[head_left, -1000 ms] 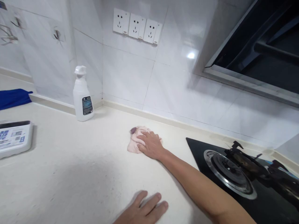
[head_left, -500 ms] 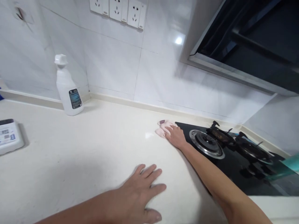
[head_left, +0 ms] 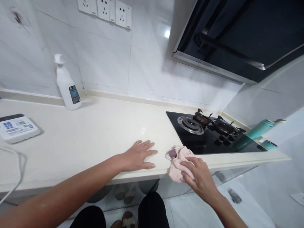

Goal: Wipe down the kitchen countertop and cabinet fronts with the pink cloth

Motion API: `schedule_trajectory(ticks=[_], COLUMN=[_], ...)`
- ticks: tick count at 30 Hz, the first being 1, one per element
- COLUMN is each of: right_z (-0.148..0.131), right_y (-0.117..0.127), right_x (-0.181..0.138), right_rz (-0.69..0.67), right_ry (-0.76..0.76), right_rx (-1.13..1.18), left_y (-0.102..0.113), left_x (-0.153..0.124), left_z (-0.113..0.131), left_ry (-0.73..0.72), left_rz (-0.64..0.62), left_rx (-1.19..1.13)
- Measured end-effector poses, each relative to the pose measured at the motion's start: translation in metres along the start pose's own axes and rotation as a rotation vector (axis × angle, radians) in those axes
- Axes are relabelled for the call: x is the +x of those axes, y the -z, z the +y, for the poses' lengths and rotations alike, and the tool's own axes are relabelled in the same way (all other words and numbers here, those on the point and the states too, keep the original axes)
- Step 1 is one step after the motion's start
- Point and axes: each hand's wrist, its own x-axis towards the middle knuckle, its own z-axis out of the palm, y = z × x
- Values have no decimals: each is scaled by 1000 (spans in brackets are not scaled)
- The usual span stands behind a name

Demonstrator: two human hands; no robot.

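My right hand (head_left: 198, 175) grips a crumpled pale pink cloth (head_left: 181, 163) with a dark purple patch. The cloth lies at the front edge of the cream countertop (head_left: 102, 126), by the near left corner of the black gas stove (head_left: 201, 145), and part of it hangs over the edge. My left hand (head_left: 137, 155) rests flat on the countertop with its fingers spread, holding nothing. It is left of the cloth and apart from it.
At the back left stands a white bottle (head_left: 66, 87) with a dark label. A white box-shaped device (head_left: 17, 128) and a white cable (head_left: 17, 167) lie at far left. A range hood (head_left: 213, 71) overhangs the stove. Green cylinders (head_left: 258, 129) stand beyond the stove.
My right hand has drawn the cloth from the stove's back left corner to the counter's front edge. The view has shifted, now showing the floor and my legs. My left hand stays spread on the counter.
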Motion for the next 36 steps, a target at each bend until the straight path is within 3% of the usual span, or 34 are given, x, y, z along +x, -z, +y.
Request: schedule_trajectory(ticks=[7,10,13,16,18,21,23,26,28,30,32,36], right_z=[94,110,106,73,28,-69,-142,-232,-266,-277,-267,-205], right_y=[-28,-39,-47,-56,-66,-88,-106,-129,-138,-142,-142,-136], right_x=[-58,-68,-67,-54,-38,-10,8,31,41,46,45,30], right_rz=[250,290,353,454,575,706,725,799,839,847,855,877], right_ry=[-164,-292,-320,-255,-172,-125,-82,33,117,181,234,233], right_rx=[-157,-206,-178,-155,-127,-93,-49,40,57,33,-3,-13], left_y=[14,-1,-29,-57,-73,-87,-92,-91,-88,-84,-82,-86], left_x=[-59,-102,-147,-177,-184,-176,-171,-172,-178,-183,-184,-186], left_z=[9,-3,-23,-38,-42,-41,-43,-51,-57,-60,-59,-60], left_ry=[60,214,379,468,451,440,440,398,352,314,307,376], left_rz=[23,160,340,507,644,832,899,914,883,853,847,887], left_rx=[58,172,322,431,488,565,608,662,676,669,643,546])
